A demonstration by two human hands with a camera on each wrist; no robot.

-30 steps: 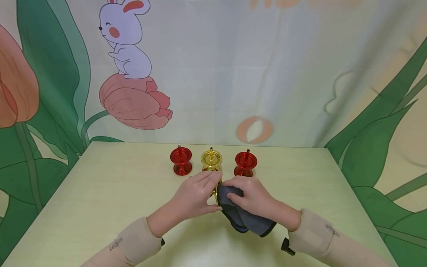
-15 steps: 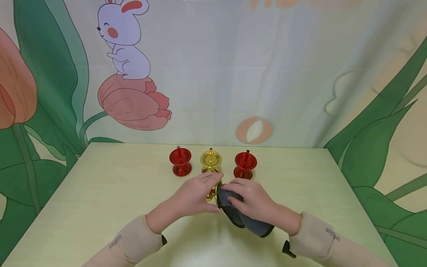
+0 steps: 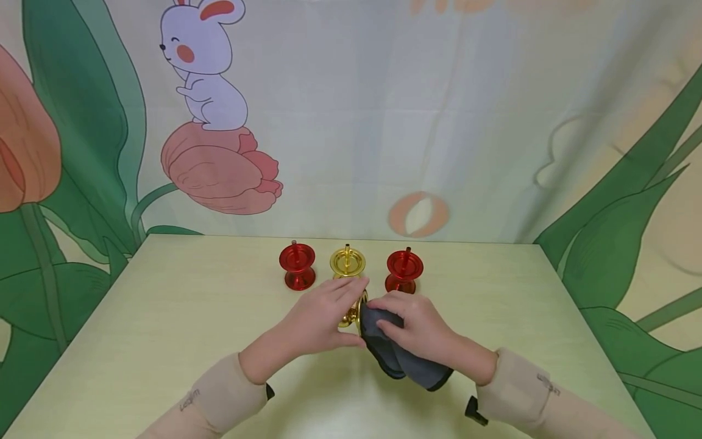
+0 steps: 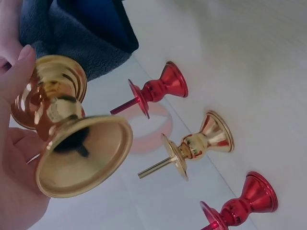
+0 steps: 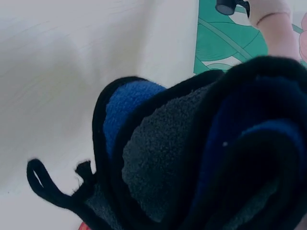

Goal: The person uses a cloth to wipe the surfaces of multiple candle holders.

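Observation:
My left hand (image 3: 320, 314) grips a gold candle holder (image 4: 62, 110) tipped on its side, fingers and thumb around it. Its hollow flared base faces the left wrist camera, and its dish points toward the cloth. My right hand (image 3: 419, 326) holds a folded grey towel (image 3: 384, 344), with dark edging, against that dish. In the right wrist view the towel (image 5: 158, 148) shows blue on its other side and a hanging loop; the right hand's fingers are hidden behind it there. The dish's inside is covered by the towel.
Beyond the hands, a second gold candle holder (image 3: 347, 263) stands upright between a red one (image 3: 297, 262) on the left and another red one (image 3: 404, 263) on the right. All stand on a pale table (image 3: 181, 317) with a printed curtain (image 3: 351, 122) behind.
Both hands, with the gold candle holder and the towel, shift only slightly back and forth. The towel stays against the dish, and the standing candle holders keep their places.

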